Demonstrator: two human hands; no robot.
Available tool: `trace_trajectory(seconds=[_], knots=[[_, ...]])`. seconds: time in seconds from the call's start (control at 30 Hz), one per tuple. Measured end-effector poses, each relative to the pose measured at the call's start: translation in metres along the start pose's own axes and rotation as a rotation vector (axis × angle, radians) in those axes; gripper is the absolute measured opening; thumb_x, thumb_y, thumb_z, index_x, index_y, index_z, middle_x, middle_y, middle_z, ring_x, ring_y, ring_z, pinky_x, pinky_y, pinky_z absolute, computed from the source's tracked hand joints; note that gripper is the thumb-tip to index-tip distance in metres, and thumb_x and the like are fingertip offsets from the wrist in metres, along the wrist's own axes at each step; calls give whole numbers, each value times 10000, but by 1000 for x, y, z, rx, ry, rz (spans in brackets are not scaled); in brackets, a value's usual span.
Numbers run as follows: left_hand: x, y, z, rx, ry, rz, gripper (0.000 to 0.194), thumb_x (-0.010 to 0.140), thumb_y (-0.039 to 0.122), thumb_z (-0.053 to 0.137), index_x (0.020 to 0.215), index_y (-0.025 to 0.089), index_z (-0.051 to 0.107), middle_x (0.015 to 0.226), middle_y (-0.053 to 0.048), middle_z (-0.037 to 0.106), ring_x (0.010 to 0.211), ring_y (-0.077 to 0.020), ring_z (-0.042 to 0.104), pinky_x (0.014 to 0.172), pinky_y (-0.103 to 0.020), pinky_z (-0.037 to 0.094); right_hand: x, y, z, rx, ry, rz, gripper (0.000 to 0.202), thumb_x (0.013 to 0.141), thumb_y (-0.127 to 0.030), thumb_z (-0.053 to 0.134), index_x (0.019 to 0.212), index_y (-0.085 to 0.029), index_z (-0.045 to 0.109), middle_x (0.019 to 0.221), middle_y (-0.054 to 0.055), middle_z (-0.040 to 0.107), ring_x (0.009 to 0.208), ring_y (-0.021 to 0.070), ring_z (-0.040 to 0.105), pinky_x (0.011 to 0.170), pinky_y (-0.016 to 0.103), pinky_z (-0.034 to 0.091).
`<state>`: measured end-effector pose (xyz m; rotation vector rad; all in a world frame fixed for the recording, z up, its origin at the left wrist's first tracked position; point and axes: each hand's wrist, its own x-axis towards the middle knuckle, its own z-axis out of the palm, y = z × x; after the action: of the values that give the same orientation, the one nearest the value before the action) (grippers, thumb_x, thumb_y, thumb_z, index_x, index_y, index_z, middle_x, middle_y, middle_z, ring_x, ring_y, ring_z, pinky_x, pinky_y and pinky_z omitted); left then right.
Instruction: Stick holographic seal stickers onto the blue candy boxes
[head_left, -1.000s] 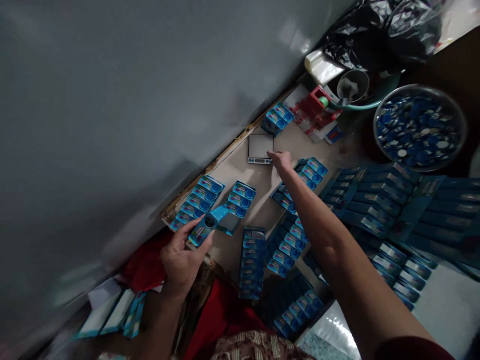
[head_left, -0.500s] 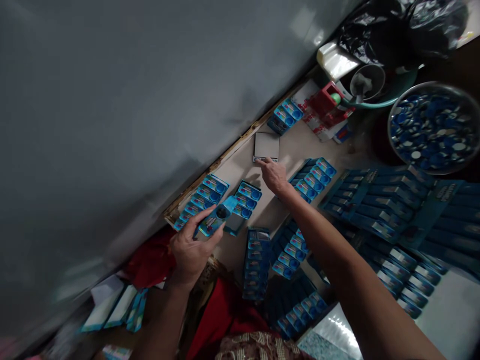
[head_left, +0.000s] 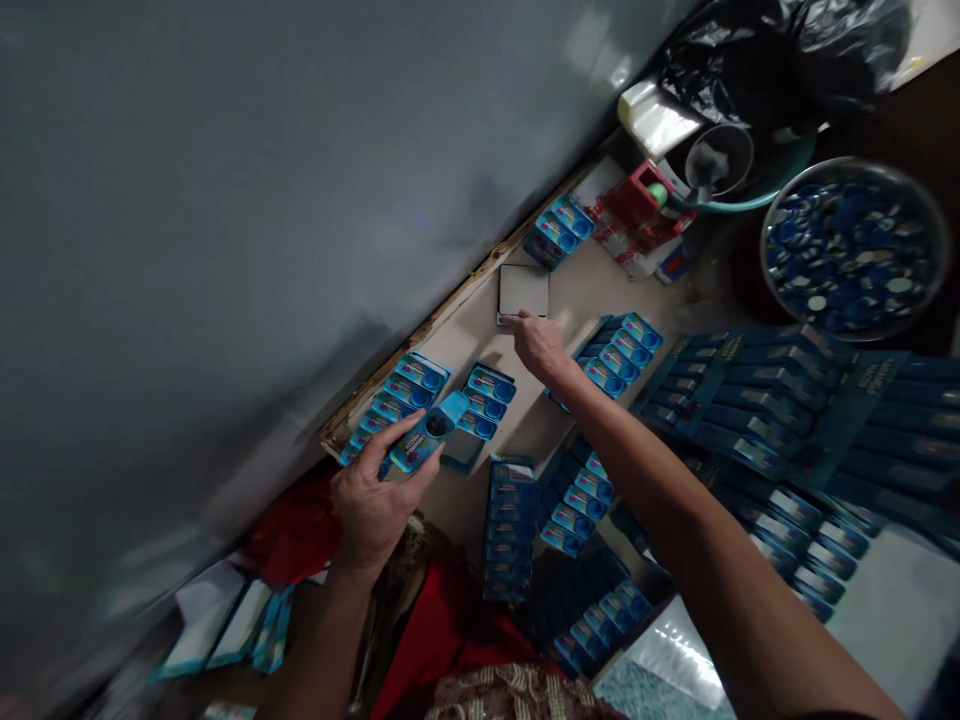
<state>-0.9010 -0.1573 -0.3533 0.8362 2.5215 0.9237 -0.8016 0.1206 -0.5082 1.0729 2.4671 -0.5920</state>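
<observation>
A small blue printed box (head_left: 417,446) with a raised end flap and a dark round opening is held between the thumb and fingers of my left hand (head_left: 381,495). My right hand (head_left: 538,341) reaches across the table, its index finger stretched out to the front edge of a small flat digital scale (head_left: 524,290). Nothing shows on the scale's plate, and that hand holds nothing. Just beside my left hand stand a row of the same blue boxes (head_left: 418,372) and a shorter group (head_left: 489,396) in an open tray.
Blue boxes in rows (head_left: 621,352) lie right of my arm, with large stacked cartons (head_left: 757,395) beyond. A metal bowl (head_left: 937,250) holds many blue and white round pieces. A red dispenser (head_left: 637,205) sits by the wall (head_left: 262,200), near a teal basin (head_left: 784,185).
The whole view has shifted slightly. My right index finger stays at the scale's front edge, and my left hand still holds the box with its flap up.
</observation>
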Motion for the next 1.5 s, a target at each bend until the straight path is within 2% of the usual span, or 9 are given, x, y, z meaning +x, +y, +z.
trace_trajectory(seconds=[0.07,0.17,0.3,0.4,0.53,0.67,0.87,1.07,1.5], knots=[[4,3,0,-20,20,20,343,834,399,849,1131,234,798,1117,-60,836,957,-272,816,876,-387,662,-2,16,-2,-11,69,76,502,1122,-205,335,1567,-296,550,1294,106,678,978,196,622,792,305,401],[18,7,2,-38,50,41,363,839,369,848,1170,237,786,1149,-54,825,992,-272,806,919,-413,657,-14,36,-14,-89,111,147,485,1103,-233,330,1481,-249,633,1259,159,670,1029,272,599,810,358,401],[61,14,16,-57,42,129,350,873,341,823,1208,250,779,1177,-64,799,1072,-279,775,1004,-460,626,-37,42,-29,-251,50,-22,448,1031,-267,522,1458,-190,635,1292,215,646,1169,353,526,932,437,383],[112,22,44,-84,-30,246,314,881,333,824,1177,237,785,1181,-80,768,1133,-272,736,1038,-449,596,-47,41,-30,-316,16,-109,397,1024,-309,578,1375,-160,687,1307,206,633,1215,362,482,993,463,345],[178,37,91,-89,-164,406,394,846,266,854,1228,213,770,1163,-66,750,1088,-223,718,1027,-396,575,-46,50,-26,-265,116,-55,357,1045,-358,571,1326,-209,732,1280,162,644,1201,342,467,1003,457,317],[215,51,125,-40,-259,489,295,868,243,814,1145,151,778,1124,-74,741,1085,-221,711,1011,-376,556,-47,62,-28,-188,154,1,356,1041,-359,572,1315,-230,758,1249,157,676,1201,344,466,998,455,306],[230,61,146,-13,-305,543,203,897,230,732,1054,107,767,1068,-66,717,1035,-209,713,980,-380,551,-54,63,-33,-59,145,44,355,1047,-338,534,1229,-197,805,1153,156,758,1113,322,550,999,446,310],[237,58,157,28,-291,541,324,773,132,792,1088,211,791,1082,-50,738,1020,-219,697,950,-357,564,-47,69,-18,-14,221,25,307,1013,-345,586,1157,-205,818,1086,131,799,1059,312,579,981,443,300],[248,56,165,9,-277,572,267,802,176,755,1055,248,796,1029,-48,751,964,-213,678,906,-345,559,-46,74,-10,8,265,6,294,1011,-361,597,1109,-199,822,1033,121,811,993,297,591,981,441,298]])
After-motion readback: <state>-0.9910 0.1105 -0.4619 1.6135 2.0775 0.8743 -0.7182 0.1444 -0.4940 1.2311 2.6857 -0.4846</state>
